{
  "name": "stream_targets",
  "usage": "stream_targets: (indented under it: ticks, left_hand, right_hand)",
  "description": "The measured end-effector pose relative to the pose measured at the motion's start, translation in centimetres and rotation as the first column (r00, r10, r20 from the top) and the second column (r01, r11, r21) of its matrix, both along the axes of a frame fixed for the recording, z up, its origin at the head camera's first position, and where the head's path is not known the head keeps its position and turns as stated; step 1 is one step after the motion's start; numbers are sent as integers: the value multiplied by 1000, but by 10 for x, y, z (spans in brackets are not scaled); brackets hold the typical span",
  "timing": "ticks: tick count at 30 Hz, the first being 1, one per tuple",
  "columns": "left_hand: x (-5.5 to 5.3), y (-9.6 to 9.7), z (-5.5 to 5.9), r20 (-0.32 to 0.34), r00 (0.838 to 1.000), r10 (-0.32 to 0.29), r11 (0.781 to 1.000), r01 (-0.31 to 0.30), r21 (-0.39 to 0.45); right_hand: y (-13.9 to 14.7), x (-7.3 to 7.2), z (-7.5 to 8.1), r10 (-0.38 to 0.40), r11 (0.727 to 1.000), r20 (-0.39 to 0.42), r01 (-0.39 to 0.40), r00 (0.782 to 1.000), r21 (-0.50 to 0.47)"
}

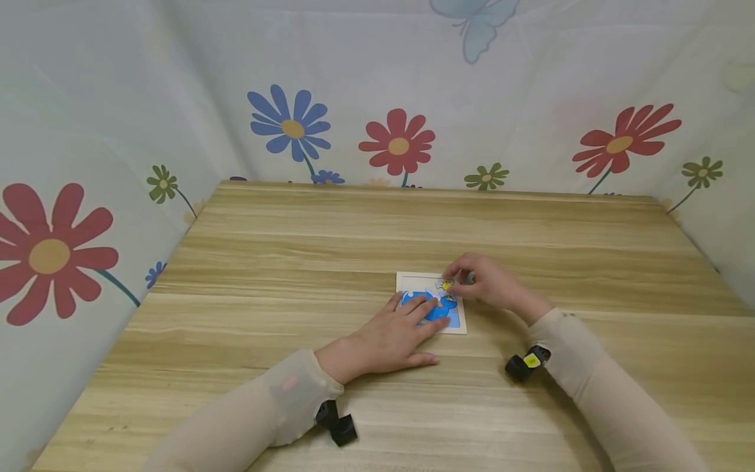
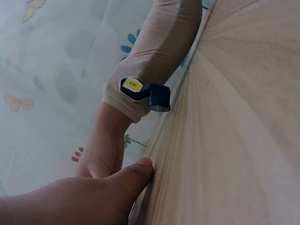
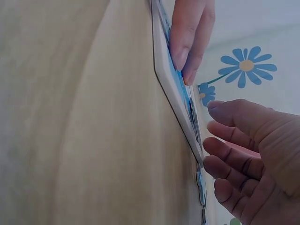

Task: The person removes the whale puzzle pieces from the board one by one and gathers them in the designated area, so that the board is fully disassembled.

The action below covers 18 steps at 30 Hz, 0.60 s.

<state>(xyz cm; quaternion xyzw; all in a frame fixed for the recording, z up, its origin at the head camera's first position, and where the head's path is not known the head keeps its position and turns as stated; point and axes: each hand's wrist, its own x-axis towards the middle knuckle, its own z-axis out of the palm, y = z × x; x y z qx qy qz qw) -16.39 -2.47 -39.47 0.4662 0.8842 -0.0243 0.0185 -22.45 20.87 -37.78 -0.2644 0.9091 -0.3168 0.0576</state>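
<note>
Head view shows the left hand (image 1: 396,337) spread across a framed jigsaw puzzle (image 1: 445,311), the right hand (image 1: 485,283) loosely curled at its far right corner.

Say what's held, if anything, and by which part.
Left hand grips nothing; it rests on the square, pale-framed blue jigsaw. Right hand: can't tell whether it pinches anything.
</note>
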Motion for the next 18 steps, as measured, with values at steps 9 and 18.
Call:
stream_targets:
  ticks: [9,18]
  left_hand:
    - [0,0,1,5,1000,1,1000,-1,-4]
    - [1,0,1,0,1000,-5,1000,5,-5]
  right_hand:
    - [-7,1,-2,4,997,-38,-1,999,71]
    - [-11,2,-3,23,993,-68,-16,997,113]
